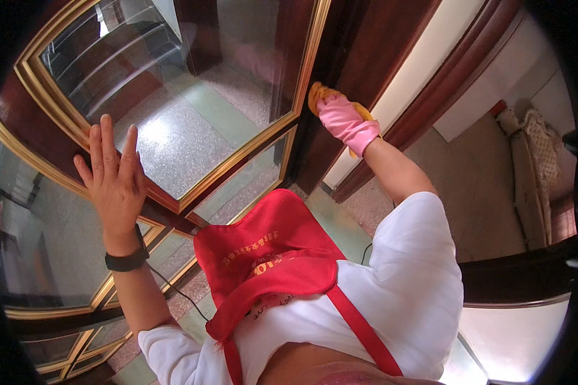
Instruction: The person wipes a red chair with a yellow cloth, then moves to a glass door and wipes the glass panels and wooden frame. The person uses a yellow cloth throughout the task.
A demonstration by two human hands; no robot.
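Note:
My bare left hand (116, 175) is spread at the dark wooden frame of a glazed door (67, 154), its fingers apart and holding nothing. A black wristband (127, 260) circles that wrist. My right hand (342, 118) wears a pink rubber glove and is closed on a yellow cloth (323, 90). The cloth lies against the dark wood beside the door's gold-trimmed edge, and part of it hangs behind the glove. Through the door's large glass pane (183, 120), steps and a speckled floor show.
Dark wooden trim (366, 53) and a pale wall strip (390, 91) run along the right. Beyond them stands a cushioned seat (539, 149). A red apron (269, 231) bearing writing hangs over my front. A thin black cable (180, 293) runs by my left arm.

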